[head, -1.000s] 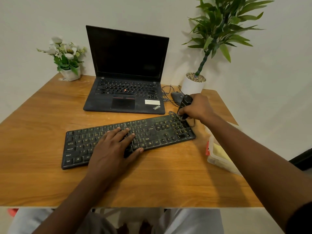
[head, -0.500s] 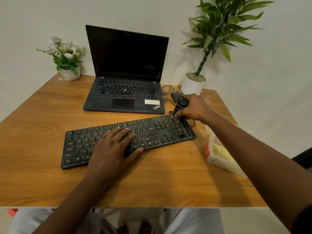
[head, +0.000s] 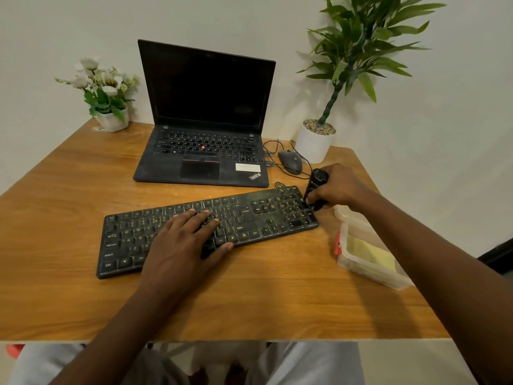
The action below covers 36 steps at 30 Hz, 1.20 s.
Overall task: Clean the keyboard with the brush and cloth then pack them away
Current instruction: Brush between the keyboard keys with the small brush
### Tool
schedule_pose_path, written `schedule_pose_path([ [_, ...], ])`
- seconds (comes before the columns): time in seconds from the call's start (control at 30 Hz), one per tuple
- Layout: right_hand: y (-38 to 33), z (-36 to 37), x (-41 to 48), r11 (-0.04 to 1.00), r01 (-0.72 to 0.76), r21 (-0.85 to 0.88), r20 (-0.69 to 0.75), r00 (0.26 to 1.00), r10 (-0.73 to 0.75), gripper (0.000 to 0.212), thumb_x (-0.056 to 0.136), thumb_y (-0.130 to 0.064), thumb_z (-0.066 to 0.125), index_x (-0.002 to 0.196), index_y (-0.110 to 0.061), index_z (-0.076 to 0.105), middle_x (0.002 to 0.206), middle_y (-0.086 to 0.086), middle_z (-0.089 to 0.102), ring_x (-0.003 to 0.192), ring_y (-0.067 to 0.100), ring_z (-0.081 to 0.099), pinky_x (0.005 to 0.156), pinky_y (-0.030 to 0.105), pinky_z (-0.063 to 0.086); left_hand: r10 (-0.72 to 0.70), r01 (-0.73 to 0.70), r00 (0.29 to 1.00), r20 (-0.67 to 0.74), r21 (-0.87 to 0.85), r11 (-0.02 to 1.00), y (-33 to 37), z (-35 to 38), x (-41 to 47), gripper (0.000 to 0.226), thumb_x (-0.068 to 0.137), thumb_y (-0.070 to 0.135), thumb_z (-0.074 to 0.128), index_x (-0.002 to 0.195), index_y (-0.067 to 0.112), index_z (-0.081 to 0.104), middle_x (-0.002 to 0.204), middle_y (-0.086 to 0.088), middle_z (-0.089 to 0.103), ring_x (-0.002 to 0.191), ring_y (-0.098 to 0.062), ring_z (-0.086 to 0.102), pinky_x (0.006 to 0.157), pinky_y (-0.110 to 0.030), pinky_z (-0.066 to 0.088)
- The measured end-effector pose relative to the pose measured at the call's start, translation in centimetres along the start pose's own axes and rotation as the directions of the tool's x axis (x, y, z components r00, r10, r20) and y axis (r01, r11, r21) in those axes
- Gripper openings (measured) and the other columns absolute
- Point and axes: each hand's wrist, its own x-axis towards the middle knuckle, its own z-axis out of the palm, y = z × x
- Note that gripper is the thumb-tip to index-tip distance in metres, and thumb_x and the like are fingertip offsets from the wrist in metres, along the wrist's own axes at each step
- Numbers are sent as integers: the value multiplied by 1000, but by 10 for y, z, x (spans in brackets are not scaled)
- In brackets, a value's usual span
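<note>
Black and dusty, the full-size plastic keyboard (head: 208,232) lies slightly angled across the middle of the wooden surface (head: 83,301), just in front of the open black laptop (head: 205,129). From where I'm watching, the left hand (head: 183,243) is spread flat on the letter keys, fingers open and grasping nothing, just pinning the board down. The right hand (head: 337,187) has its grip clenched around the stubby black cleaning brush (head: 315,187), which stands nearly upright with its lower end on the far right edge of the number pad. I can't actually make out bristles under the fingers, so contact with the keys is my best guess.

So I'd call this the brushing step, and fairly early in it, since most keys look grimy. Next move probably wants short strokes working leftward along the rows, with the left hand shifting out of the way as it goes.

Pale yellow cloth (head: 366,252) sits folded in the clear plastic container (head: 358,265) at the right edge of the surface, near the keyboard's end, untouched. Wiping and packing away come later.
</note>
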Motion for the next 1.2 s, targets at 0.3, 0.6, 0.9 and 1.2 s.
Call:
schedule_pose_path([
  [0.3, -13, -11, -20, 987, -59, -151, 150, 985, 82, 46, 69, -9, 97, 103, -7, 67, 100, 16, 73, 77, 30, 79, 69, 43, 68, -7, 7, 1000, 5, -8, 1000, 1, 1, 0, 79, 92, 83, 26, 149, 33, 50, 157, 2, 50, 147, -22, 41, 119, -44, 29],
  [0.6, -31, 21, -16, 989, 91, 116, -50, 995, -85, 46, 69, -15, 97, 106, -9, 70, 101, 9, 75, 87, 25, 77, 72, 45, 68, -10, 10, 1000, 3, 0, 1000, 1, 0, 0, 79, 93, 83, 25, 151, 34, 48, 159, 3, 47, 148, -21, 38, 120, -44, 29],
  [0.9, -55, 30, -23, 977, 206, -46, 34, 978, -205, 45, 72, -24, 96, 106, -19, 66, 99, -1, 70, 89, 14, 68, 61, 22, 52, -13, 13, 1000, 5, 6, 1000, 1, 0, 0, 78, 94, 83, 26, 150, 34, 49, 158, 2, 48, 147, -22, 40, 119, -45, 31],
  [1.2, -46, 13, -34, 998, 54, 13, 289, 956, -55, 48, 71, -8, 95, 106, -15, 63, 110, 11, 71, 87, 25, 77, 67, 35, 67, -8, 8, 1000, 2, -6, 1000, 1, 1, 0, 79, 94, 83, 26, 149, 33, 51, 155, 0, 52, 146, -24, 42, 119, -45, 30],
])
